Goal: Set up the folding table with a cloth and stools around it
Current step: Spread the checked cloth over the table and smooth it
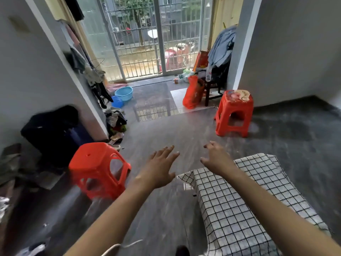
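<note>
Already the checked cloth (249, 204) lies draped over the folding worktop in the lower right of the frame, its near-left corner hanging down past the edge and a fold showing along its far side, so the covering step looks largely done, though it may want smoothing. Only the cloth is visible, not the worktop's top or legs, so I cannot tell how squarely it stands. As for seating, two orange stools are on the floor (166, 137) but neither is yet drawn up close: the plain orange stool (97, 169) stands at lower left of centre, a little apart from the cloth's left edge, and the stool with a printed top (235, 112) stands toward the right of centre, well beyond the cloth's far end, near the wall corner. My judgement is that placing the stools around the worktop is what remains, and whether more than these two are meant cannot be told. The left hand (158, 167) reaches forward over bare floor with fingers spread and nearly straight, grasping nothing and touching nothing. The right hand (217, 157) is stretched out above the far-left corner of the cloth, fingers loosely bent and parted, also holding nothing; it appears to hover just off the fabric, though the motion blur makes contact hard to rule out. Both arms point roughly toward the gap between the two stools.
</note>
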A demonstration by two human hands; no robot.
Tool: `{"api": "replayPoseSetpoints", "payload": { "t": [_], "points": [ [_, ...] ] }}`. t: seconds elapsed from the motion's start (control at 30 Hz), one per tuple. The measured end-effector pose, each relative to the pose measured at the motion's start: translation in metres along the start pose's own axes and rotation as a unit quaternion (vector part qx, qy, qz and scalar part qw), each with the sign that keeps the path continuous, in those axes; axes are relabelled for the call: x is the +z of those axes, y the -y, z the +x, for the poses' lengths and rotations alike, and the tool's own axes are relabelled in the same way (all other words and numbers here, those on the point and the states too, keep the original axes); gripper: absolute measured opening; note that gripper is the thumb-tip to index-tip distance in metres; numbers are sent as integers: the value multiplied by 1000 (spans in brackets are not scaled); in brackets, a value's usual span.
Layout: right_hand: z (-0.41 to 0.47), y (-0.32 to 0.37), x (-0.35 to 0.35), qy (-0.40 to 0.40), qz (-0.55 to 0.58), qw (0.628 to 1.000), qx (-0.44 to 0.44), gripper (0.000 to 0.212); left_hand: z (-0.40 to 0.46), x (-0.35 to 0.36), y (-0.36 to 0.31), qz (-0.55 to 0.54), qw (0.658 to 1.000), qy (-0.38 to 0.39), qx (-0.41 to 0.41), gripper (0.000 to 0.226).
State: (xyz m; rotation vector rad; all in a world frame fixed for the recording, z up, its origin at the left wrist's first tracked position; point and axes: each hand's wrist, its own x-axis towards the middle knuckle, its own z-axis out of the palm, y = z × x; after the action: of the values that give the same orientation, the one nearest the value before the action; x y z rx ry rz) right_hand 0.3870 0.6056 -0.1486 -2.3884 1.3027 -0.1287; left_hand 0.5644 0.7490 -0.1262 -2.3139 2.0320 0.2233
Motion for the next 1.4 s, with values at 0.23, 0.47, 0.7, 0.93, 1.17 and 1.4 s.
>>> {"api": "replayPoseSetpoints", "payload": {
  "t": [0.23,0.47,0.7,0.93,1.17,1.4],
  "points": [
    [56,-19,-18,-34,38,996,67,59,106,-31,37,20,998,4,64,73],
    [31,-79,-17,-49,38,974,218,55,197,17,15,38,981,99,163,73],
    [45,-101,3,-52,55,945,320,58,265,70,12,60,952,192,229,73],
    [108,-108,2,-101,55,921,372,57,356,100,49,79,929,238,271,73],
    [152,-118,60,-68,57,915,393,64,418,176,58,59,913,277,292,66],
    [189,-168,164,-12,83,914,397,70,439,311,76,46,901,359,238,69]
  ]
}}
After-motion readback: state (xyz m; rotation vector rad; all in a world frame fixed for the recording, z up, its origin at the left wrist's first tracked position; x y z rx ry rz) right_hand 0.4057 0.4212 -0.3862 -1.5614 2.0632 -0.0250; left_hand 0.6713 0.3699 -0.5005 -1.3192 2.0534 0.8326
